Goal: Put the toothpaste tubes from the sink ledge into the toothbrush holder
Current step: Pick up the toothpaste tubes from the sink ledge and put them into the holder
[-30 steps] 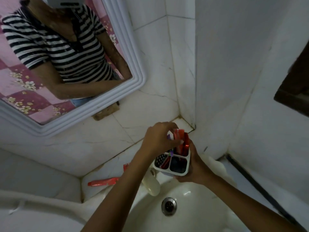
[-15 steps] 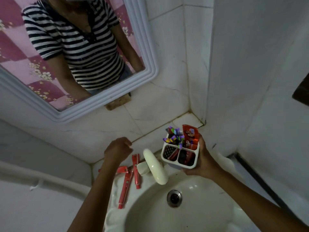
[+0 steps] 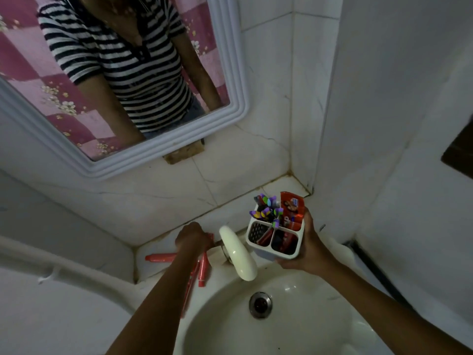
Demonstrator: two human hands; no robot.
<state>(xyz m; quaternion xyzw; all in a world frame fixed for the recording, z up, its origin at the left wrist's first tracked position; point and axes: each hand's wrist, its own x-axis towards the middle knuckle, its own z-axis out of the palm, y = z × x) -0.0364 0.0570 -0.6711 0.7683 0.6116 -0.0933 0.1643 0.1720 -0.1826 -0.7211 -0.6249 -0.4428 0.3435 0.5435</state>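
My right hand grips a white toothbrush holder and holds it above the basin's right rim. Inside it stand several colourful toothbrushes and red toothpaste tubes. On the sink ledge to the left of the tap lie three more red tubes: one flat and sideways, one short and one long that points toward me. My left hand rests on the ledge with its fingers curled over the upper end of the short tube; the fingertips are hidden.
A cream tap juts over the white basin between my two hands. A white-framed mirror hangs on the tiled wall behind, and the tiled corner wall stands close on the right.
My left hand left the holder, swung left and came down onto the tubes on the ledge. My right hand kept the holder almost still.
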